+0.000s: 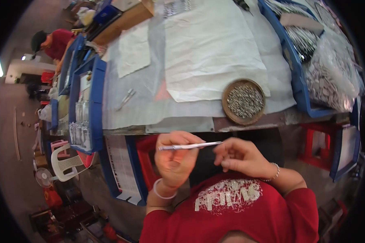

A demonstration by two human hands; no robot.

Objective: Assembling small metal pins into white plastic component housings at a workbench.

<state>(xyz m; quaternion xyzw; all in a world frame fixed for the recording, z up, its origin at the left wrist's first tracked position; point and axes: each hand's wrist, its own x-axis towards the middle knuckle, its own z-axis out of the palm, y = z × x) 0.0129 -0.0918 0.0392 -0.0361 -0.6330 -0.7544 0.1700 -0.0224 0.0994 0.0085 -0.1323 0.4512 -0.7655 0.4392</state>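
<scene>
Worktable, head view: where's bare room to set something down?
Biggest: middle of the large white sheet, between the small pale sheet and the right-hand blue tray, beyond the round bowl. Narrower: the front strip of table cover between the slim item and the bowl. Crowded: that tray and the near left blue tray, both loaded.

I can read no text from here. Pale letter-like shapes (230, 195) on the red shirt (267, 218) and dark marks (114, 172) on the white sheet (127, 170) are illegible.
</scene>
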